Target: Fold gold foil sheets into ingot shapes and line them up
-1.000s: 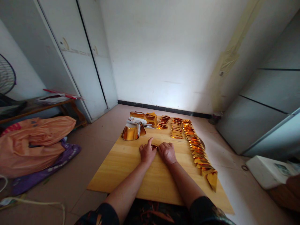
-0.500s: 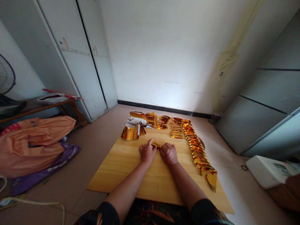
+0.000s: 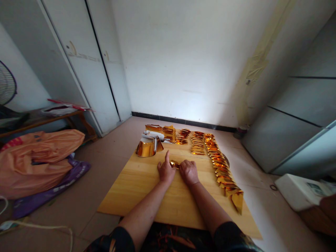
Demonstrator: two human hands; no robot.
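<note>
Between my two hands, near the middle of the wooden board (image 3: 147, 185), lies a small folded piece of gold foil paper (image 3: 174, 164). My left hand (image 3: 166, 171) grips its left end, with one finger sticking up and away. The fingers of my right hand (image 3: 189, 171) are curled over its right end and cover part of it. Beyond my left hand stands a curved stack of gold foil sheets (image 3: 147, 148) with white undersides. A long overlapping row of folded gold foil pieces (image 3: 220, 166) runs down the board's right side.
Along the far edge are shorter rows of folded foil pieces (image 3: 198, 143) and a flat pile of gold foil (image 3: 169, 132). Orange and purple bags (image 3: 47, 157) lie on the floor at left. A white box (image 3: 301, 192) sits at right, by a grey cabinet (image 3: 294, 115).
A finger of my left hand has lifted more upright, and the left hand has shifted slightly. The foil piece between my hands shows a brighter, changed shape. My right hand stays in place.
</note>
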